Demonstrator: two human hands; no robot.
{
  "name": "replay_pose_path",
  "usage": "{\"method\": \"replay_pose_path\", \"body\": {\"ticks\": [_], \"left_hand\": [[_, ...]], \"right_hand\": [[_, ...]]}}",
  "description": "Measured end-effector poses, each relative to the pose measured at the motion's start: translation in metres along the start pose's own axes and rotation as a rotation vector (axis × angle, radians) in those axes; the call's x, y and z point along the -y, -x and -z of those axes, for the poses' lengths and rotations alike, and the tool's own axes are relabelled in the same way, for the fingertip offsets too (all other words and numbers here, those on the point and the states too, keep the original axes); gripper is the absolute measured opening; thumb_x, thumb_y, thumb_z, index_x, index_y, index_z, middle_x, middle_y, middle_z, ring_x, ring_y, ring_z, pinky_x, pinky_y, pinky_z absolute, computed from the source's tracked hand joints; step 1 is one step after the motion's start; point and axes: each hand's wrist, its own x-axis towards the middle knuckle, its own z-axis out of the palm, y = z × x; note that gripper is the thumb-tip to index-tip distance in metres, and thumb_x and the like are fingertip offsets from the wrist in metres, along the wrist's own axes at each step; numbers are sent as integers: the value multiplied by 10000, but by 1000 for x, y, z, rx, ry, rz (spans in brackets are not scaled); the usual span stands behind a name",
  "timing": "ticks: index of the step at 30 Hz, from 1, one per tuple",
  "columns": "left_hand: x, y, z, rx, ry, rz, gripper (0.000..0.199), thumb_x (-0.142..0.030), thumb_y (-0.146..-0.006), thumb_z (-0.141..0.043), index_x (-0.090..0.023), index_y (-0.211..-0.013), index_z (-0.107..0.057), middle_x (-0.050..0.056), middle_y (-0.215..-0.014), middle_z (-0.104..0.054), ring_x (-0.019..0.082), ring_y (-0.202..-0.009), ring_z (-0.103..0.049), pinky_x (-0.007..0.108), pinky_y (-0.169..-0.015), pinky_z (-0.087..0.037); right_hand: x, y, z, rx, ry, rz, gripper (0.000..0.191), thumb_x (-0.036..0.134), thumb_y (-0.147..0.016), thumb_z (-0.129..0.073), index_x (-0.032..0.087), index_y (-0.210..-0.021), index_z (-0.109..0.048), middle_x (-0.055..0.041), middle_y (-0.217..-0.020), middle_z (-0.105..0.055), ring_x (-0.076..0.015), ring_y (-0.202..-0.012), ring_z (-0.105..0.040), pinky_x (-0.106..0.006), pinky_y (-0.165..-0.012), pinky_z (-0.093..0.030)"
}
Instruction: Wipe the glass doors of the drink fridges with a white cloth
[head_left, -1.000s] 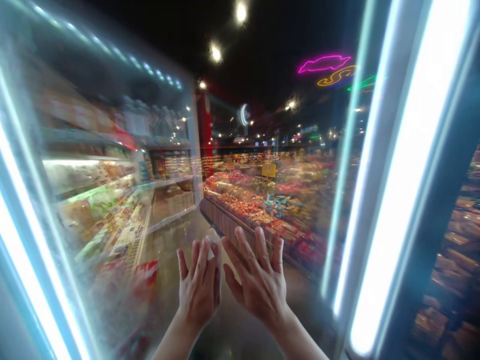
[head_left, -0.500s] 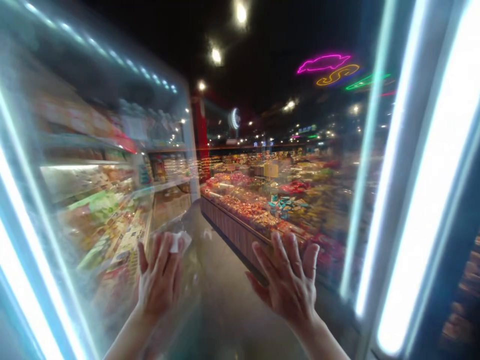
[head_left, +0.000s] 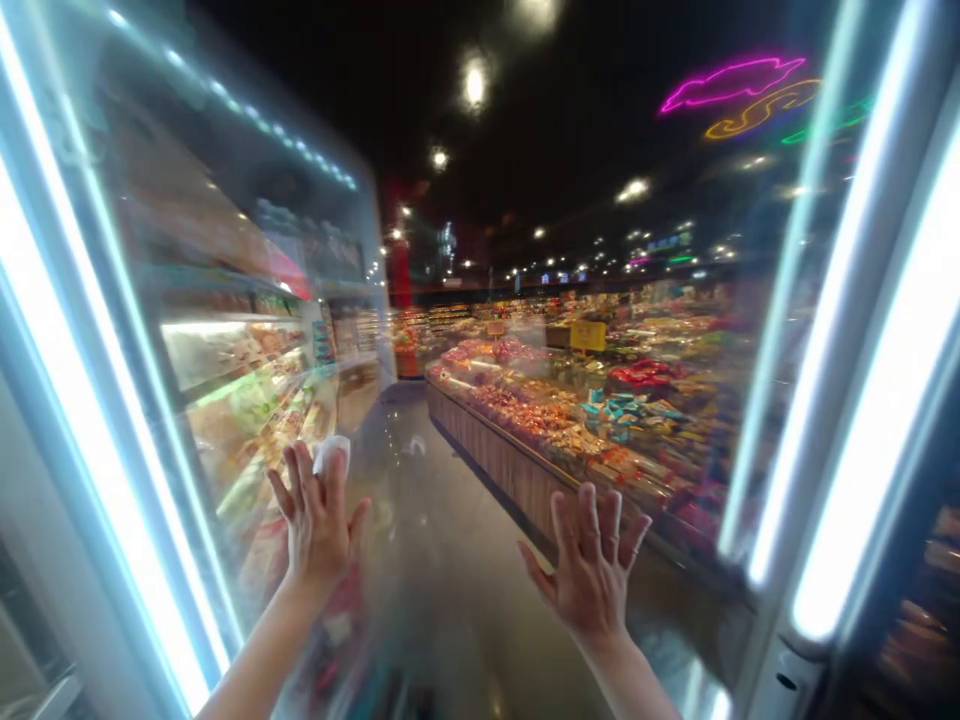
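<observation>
My left hand (head_left: 319,515) is raised, palm facing away from me, with its fingers stretched out. A small white crumpled piece, looking like tissue (head_left: 331,452), is caught between its fingers. To the right, my right hand (head_left: 598,560) is also raised, with fingers spread and nothing visible in them. A ring shows on one of its outer fingers. Both hands appear to lie against or just before a see-through glass pane (head_left: 450,600) with faint reflections in it. The palms are hidden, so I cannot tell whether they touch it.
Bright light tubes (head_left: 855,430) run along the frame on the right, with more tubes (head_left: 97,330) on the left. Beyond are an aisle floor (head_left: 397,440), a long wood-sided bin of packaged goods (head_left: 510,400), a yellow sign (head_left: 587,335) and lit shelves (head_left: 255,370).
The view has swung left, so the bin and neon signs sit further right. My left hand has turned, its thumb now showing on the right. The white tissue has stayed with it.
</observation>
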Motion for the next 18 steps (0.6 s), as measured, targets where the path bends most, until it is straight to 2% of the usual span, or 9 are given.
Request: {"method": "replay_pose_path", "body": {"ticks": [3,5,7,9,11,12,14,16,18], "left_hand": [[-14,8,0,28,43,-130,855,-341,-955,-557,-130,-1652,-108,189,-1733,-92,320,-1620,38,623,-1312,-5],[-21,10,2,45,83,-279,816,-360,-969,-537,-191,-1656,-131,118,-1705,-268,217,-1624,-34,504,-1339,8],[-15,4,6,31,103,-323,776,-299,-978,-520,-275,-1655,-141,60,-1669,-365,164,-1615,-103,466,-1346,-3],[-2,-7,12,7,83,-241,769,-209,-961,-525,-241,-1650,-186,120,-1697,-278,247,-1617,-100,567,-1329,20],[5,-16,14,3,21,-61,834,-199,-941,-558,-205,-1659,-132,154,-1725,-136,336,-1617,-39,654,-1308,8],[4,-19,14,-1,17,-47,860,-195,-933,-569,-182,-1660,-111,166,-1726,-87,356,-1616,-15,665,-1303,13],[-5,-20,11,9,47,-185,862,-205,-940,-561,-197,-1662,-90,129,-1726,-105,302,-1622,-40,598,-1324,8],[-14,-23,8,30,74,-355,822,-222,-961,-534,-289,-1660,-107,37,-1706,-250,191,-1613,-128,483,-1345,-27],[-16,-30,8,36,35,-303,807,-224,-963,-537,-311,-1655,-132,32,-1689,-311,186,-1612,-133,497,-1343,-34]], "right_hand": [[-12,-3,1,2,-2,23,901,475,-973,-583,223,-1681,-86,-98,-1753,-51,-398,-1619,-46,-766,-1240,-141],[-17,-5,1,5,-3,33,882,474,-991,-553,205,-1680,-72,-93,-1754,-17,-368,-1625,-6,-743,-1256,-110],[-19,-5,0,12,-9,33,872,469,-1001,-536,205,-1680,-56,-89,-1754,5,-357,-1626,11,-735,-1260,-89],[-21,-4,-3,17,-14,28,876,472,-999,-535,210,-1680,-50,-89,-1755,13,-362,-1625,18,-733,-1260,-95],[-23,-1,-7,18,-19,24,885,476,-992,-541,212,-1680,-51,-97,-1756,15,-374,-1622,16,-736,-1257,-103],[-24,0,-8,15,-26,22,888,476,-988,-545,214,-1681,-56,-100,-1757,9,-381,-1621,10,-741,-1253,-108],[-27,2,-11,8,-44,18,892,455,-975,-561,217,-1681,-69,-108,-1758,-17,-390,-1620,-9,-748,-1246,-136],[-29,3,-12,10,-58,15,890,399,-963,-574,222,-1681,-79,-119,-1756,-59,-393,-1619,-36,-753,-1235,-180],[-31,4,-13,22,-57,20,884,351,-959,-572,222,-1681,-78,-128,-1752,-90,-393,-1618,-61,-757,-1229,-198]]}}
